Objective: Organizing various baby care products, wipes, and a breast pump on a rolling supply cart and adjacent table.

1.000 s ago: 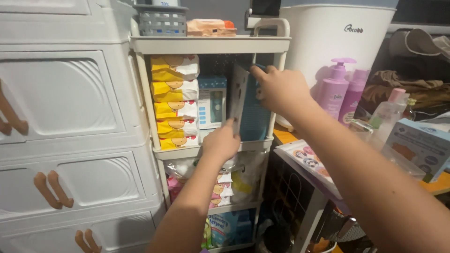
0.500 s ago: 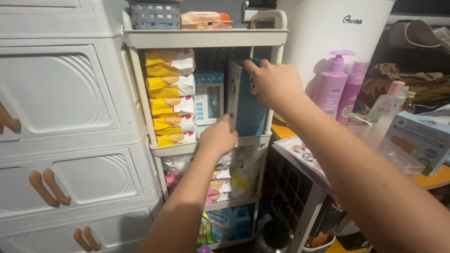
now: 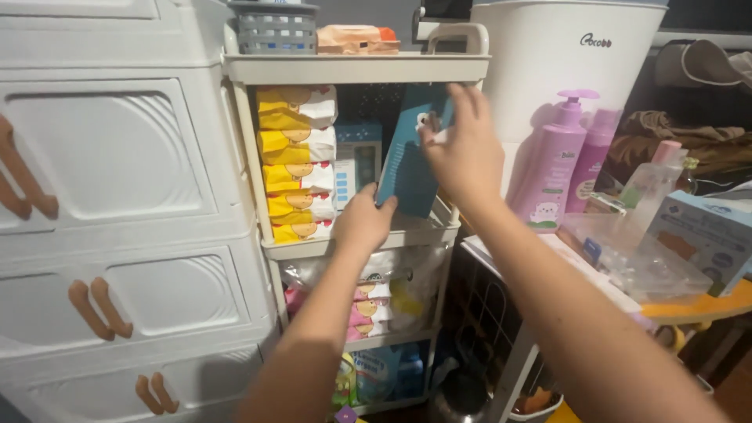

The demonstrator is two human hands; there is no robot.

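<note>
Both hands are gripping the flat teal cardboard box [image 3: 407, 160]: I am clamping my left hand [image 3: 364, 221] on its lower corner and pinching its upper edge with my right hand [image 3: 464, 153]. I am holding the box tilted, just above the middle shelf of the cream plastic rack [image 3: 352, 69]. Left of the box, a stack of yellow wipe packs [image 3: 298, 160] is sitting on that shelf. Right of the rack, two pink pump bottles [image 3: 560, 160] are standing before a white tub [image 3: 564, 55].
</note>
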